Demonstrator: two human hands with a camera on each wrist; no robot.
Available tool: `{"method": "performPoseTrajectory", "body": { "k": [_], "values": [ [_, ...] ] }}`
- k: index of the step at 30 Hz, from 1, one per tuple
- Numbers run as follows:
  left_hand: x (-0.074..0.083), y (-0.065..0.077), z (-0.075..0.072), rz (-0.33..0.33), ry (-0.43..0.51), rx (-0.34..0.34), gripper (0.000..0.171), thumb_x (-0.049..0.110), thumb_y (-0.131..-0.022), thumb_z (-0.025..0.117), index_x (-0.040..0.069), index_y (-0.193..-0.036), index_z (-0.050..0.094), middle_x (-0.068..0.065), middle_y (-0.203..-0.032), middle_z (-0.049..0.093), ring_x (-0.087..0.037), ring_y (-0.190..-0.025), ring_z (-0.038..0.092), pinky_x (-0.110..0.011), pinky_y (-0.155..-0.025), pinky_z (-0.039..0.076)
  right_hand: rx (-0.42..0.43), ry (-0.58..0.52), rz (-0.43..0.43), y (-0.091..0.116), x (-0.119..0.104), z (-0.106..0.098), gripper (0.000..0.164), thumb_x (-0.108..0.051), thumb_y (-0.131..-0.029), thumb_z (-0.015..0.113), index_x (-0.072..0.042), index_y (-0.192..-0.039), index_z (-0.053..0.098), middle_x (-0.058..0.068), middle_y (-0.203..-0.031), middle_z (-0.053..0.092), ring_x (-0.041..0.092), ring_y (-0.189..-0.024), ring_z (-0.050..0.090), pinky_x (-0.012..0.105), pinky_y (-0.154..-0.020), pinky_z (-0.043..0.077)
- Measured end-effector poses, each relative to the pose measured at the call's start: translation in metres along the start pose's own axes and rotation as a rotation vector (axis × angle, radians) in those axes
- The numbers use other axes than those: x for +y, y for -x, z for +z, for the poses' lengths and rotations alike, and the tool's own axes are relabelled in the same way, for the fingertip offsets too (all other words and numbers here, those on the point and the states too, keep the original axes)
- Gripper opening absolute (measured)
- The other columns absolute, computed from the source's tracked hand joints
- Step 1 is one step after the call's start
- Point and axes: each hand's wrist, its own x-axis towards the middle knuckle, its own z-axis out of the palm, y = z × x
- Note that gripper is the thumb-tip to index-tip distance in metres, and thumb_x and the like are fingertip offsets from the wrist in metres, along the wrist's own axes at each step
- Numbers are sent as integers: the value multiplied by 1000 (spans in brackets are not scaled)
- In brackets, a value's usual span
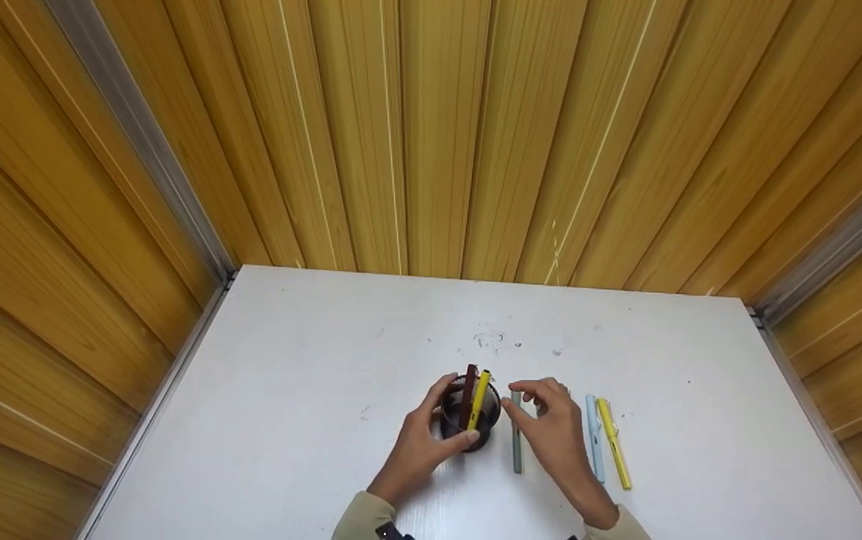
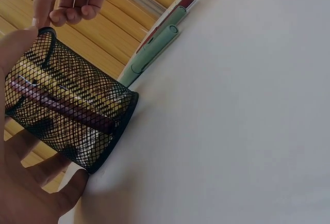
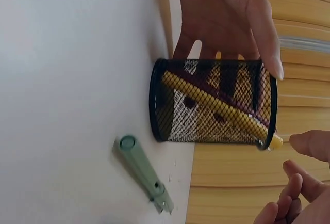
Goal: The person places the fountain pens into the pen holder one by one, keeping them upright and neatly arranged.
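My left hand (image 1: pixel 417 452) grips a black mesh pen cup (image 1: pixel 485 436) around its side, the thumb lying over the near rim. Inside the cup a dark red pen (image 1: pixel 467 397) and a yellow pen (image 1: pixel 479 401) lean, their ends sticking up past the rim. Close by the cup's right side is my right hand (image 1: pixel 557 426), thumb and index finger apart with nothing between them, the other fingers loosely bent. Beneath this hand a green pen (image 1: pixel 517 452) lies on the white table. In the right wrist view, the thumb and fingertips (image 3: pixel 304 144) are just off the yellow pen's end.
A light blue pen (image 1: pixel 596 446) and another yellow pen (image 1: pixel 616 450) lie to the right of my right hand. The left wrist view also shows a second green pen (image 2: pixel 177 16) and a dark red one (image 2: pixel 186 0) on the table. Wood-patterned panels (image 1: pixel 438 150) stand around the table.
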Motion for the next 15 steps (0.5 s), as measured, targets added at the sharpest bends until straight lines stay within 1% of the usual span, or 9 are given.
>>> {"method": "performPoseTrajectory", "body": {
  "k": [3,6,10,15],
  "values": [
    [0,0,0,-8,2,4,90,34,-82,85,50,-153,31,18,-147,49,-14,-131,53,-40,-108,44,2,-19,-14,0,7,-7,23,-17,-82,85,-20,-103,77,-1,-91,64,20,-86,55,32,-73,48],
    [0,1,1,-22,3,8,90,36,-82,85,51,-152,31,17,-148,49,-16,-132,53,-41,-109,42,3,-19,-18,0,15,-15,23,-17,-83,84,-19,-105,76,-1,-93,66,23,-88,58,31,-73,49],
    [1,0,3,-28,-5,15,90,39,-81,85,51,-152,31,14,-150,49,-17,-133,52,-44,-112,40,-6,-9,-13,0,27,-26,23,-16,-84,83,-21,-106,75,-2,-98,68,17,-87,58,28,-70,50],
    [2,0,7,-26,-8,8,90,45,-80,84,51,-152,31,15,-150,48,-17,-135,50,-44,-114,38,2,37,10,4,46,-45,26,-14,-84,84,-15,-108,75,-5,-100,68,15,-89,61,29,-74,51]
  ]
}}
